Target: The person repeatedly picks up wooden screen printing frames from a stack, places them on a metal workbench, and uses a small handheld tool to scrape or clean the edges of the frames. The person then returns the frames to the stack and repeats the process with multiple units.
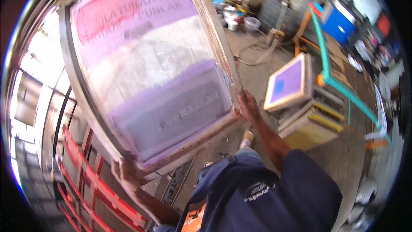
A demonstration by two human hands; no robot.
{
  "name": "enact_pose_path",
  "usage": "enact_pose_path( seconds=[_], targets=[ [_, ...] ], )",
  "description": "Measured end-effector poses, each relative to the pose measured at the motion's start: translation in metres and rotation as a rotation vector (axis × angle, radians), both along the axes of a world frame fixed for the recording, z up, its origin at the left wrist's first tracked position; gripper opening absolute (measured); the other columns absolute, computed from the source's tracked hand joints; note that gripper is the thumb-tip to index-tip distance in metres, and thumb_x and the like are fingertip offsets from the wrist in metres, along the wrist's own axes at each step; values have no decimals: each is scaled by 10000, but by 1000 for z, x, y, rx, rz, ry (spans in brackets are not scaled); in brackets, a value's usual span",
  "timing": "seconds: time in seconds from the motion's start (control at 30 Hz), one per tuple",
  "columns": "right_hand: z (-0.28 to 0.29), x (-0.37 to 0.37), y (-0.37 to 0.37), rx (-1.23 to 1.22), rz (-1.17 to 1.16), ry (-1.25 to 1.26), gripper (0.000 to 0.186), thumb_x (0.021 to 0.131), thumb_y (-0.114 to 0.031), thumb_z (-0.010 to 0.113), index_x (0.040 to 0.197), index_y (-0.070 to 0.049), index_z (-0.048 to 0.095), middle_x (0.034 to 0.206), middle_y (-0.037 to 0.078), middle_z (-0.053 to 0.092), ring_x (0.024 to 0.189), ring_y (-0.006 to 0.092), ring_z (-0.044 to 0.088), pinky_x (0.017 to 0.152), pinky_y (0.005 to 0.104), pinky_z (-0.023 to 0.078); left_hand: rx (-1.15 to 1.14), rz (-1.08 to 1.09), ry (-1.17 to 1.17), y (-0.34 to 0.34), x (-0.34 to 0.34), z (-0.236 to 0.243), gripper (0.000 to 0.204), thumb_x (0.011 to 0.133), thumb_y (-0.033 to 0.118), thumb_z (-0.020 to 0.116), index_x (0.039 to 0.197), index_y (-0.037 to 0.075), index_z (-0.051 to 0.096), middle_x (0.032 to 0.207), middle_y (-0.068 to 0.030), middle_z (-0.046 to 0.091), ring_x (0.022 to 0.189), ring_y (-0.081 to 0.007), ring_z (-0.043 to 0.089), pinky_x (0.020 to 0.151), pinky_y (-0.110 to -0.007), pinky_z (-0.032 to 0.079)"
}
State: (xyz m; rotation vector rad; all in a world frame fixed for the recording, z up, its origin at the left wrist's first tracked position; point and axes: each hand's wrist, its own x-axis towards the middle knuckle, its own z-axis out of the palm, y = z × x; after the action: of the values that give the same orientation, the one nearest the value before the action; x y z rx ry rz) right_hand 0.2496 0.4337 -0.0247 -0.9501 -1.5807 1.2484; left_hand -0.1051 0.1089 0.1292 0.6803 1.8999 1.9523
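Note:
A large screen printing frame (154, 53) is held up in front of me, tilted, filling the upper left of the head view. Its mesh is stained purple and pink, with a pale band across the middle and a dark grey-purple panel near my body. My left hand (125, 172) grips the wooden border at the lower left corner. At the lower right corner my right hand (249, 105) is closed round the same border. The fingers behind the wood are partly hidden. Motion blurs the picture somewhat.
Several smaller screen frames (311, 124) are stacked on the floor at right, one purple-meshed frame (286, 82) on top. A red metal rack (101, 180) stands at left. Beyond are a teal bar (324, 56), a blue box (338, 22), a hose (257, 60) and a white tub (252, 24).

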Motion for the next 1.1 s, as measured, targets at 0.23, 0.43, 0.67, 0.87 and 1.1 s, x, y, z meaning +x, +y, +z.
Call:
enact_pose_path(
  seconds=[0.23, 0.43, 0.67, 0.87, 1.1],
  targets=[
    [7, 135, 38, -507, -156, 202, 531, 1002, -377, 573, 1361, 13, 538, 1028, 53, 659, 817, 113, 615, 640, 287, 535, 146, -831, 65, 222, 69, 110, 745, 786, 363, 669, 1367, -71, 499, 1288, -198, 577, 1138, -262, 586, 921, -338, 477],
    [-127, 243, 44, -805, -235, 235, 450, 979, -415, 613, 1227, -39, 605, 877, 7, 617, 666, 78, 564, 571, 252, 455, -187, -965, -149, 442, 206, 98, 407, 842, 217, 700, 1163, -17, 612, 1114, -108, 629, 1061, -227, 604, 940, -356, 484],
    [-227, 286, 41, -1038, -257, 320, 337, 967, -318, 630, 1177, -59, 678, 939, 29, 685, 782, 126, 639, 675, 270, 508, -10, -1485, 515, 682, 254, -96, 350, 892, 193, 693, 1167, 4, 586, 1078, -75, 623, 924, -171, 617, 812, -309, 522],
    [-215, 283, 89, -1066, -333, 210, 329, 940, -277, 612, 1158, -49, 702, 1004, 71, 713, 806, 173, 660, 723, 318, 530, -877, -1439, -470, 861, 382, -184, 193, 820, 242, 697, 923, 90, 641, 807, -41, 656, 702, -186, 651, 683, -344, 564],
    [-300, 273, 179, -1555, -616, 410, 374, 940, -337, 557, 1206, -102, 673, 981, 77, 689, 875, 182, 645, 718, 331, 527, -1138, -1388, -443, 1007, 467, -306, 175, 794, 232, 712, 877, 99, 632, 767, -35, 635, 667, -202, 645, 651, -372, 585]
  ],
)
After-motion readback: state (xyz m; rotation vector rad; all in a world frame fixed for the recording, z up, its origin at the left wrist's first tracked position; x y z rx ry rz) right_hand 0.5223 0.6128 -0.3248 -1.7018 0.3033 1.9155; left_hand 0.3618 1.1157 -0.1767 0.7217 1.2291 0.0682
